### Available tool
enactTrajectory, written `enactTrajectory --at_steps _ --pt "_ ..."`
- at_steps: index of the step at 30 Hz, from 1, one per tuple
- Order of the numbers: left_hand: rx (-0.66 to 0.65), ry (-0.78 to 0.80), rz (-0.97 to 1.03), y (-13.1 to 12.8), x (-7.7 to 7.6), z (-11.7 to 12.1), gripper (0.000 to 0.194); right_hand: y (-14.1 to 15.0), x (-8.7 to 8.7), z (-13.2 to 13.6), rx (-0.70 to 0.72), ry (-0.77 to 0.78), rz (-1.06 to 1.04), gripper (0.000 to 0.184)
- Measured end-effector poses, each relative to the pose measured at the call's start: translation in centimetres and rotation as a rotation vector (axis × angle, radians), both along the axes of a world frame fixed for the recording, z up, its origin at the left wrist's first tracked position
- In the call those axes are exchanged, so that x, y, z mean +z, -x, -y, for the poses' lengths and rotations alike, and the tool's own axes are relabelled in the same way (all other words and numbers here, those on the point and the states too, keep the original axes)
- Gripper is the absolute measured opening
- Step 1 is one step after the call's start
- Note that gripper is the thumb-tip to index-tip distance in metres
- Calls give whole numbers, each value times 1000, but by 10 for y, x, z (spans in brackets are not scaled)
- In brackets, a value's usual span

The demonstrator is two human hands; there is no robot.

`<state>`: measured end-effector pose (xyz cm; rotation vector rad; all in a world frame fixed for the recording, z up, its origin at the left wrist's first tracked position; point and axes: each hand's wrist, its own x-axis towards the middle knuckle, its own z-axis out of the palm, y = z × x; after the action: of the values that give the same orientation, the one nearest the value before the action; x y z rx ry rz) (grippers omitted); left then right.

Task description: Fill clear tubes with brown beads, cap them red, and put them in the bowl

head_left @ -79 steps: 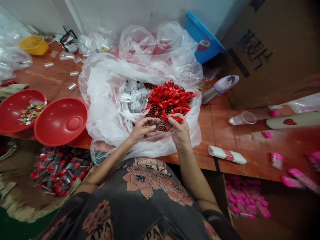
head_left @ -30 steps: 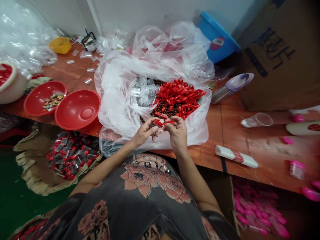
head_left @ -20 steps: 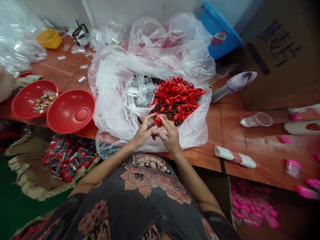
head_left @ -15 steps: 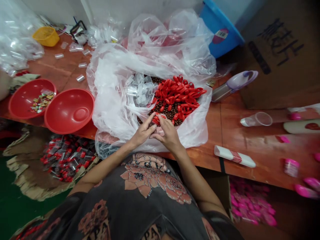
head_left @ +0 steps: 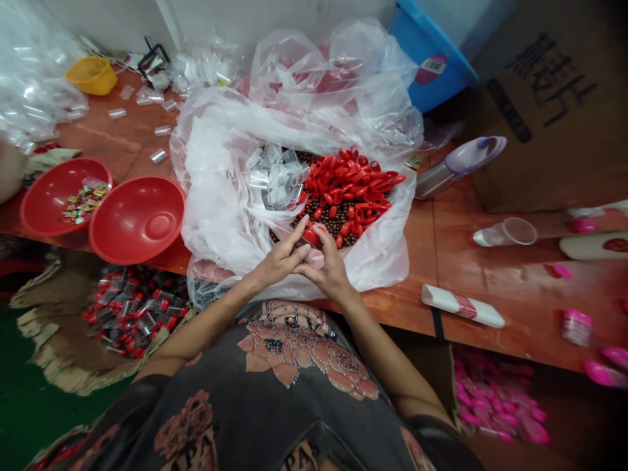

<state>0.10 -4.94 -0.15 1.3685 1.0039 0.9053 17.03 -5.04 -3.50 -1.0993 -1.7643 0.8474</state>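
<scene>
My left hand (head_left: 280, 261) and my right hand (head_left: 330, 267) meet over the near edge of a white plastic bag (head_left: 216, 216). Between their fingertips they grip a red plastic cap (head_left: 312, 236); fingers mostly cover whatever is below it. Just beyond lies a heap of red ring-shaped plastic pieces (head_left: 350, 176) on small brown balls (head_left: 330, 226). Clear plastic cups (head_left: 277, 176) are piled left of the red pieces, inside the opened bag.
Two red bowls (head_left: 140, 245) stand at left, the farther one holding small wrapped pieces (head_left: 86, 201). Below is a torn carton of red-capped clear containers (head_left: 135, 311). At right are a clear cup (head_left: 519, 231), a white tube (head_left: 461, 305) and a large cardboard box (head_left: 544, 157).
My fingers have shifted slightly around the red cap, with the left index finger reaching further out. The red cap shows more plainly between the hands. The heaps look the same.
</scene>
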Motion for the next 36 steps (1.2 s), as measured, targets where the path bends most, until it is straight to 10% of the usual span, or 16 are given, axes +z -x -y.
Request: enactTrajectory --at_steps 7,22,31,36 --pt "84 478 382 -12 -10 -9 70 4 2 -5 95 -273 340 78" --pt "208 540 423 -12 -6 3 68 9 8 -20 135 -657 710 62" --pt "200 668 404 -2 -9 15 65 20 1 -8 220 -424 661 65" --pt "317 333 185 31 4 8 58 25 2 -8 297 -289 552 70"
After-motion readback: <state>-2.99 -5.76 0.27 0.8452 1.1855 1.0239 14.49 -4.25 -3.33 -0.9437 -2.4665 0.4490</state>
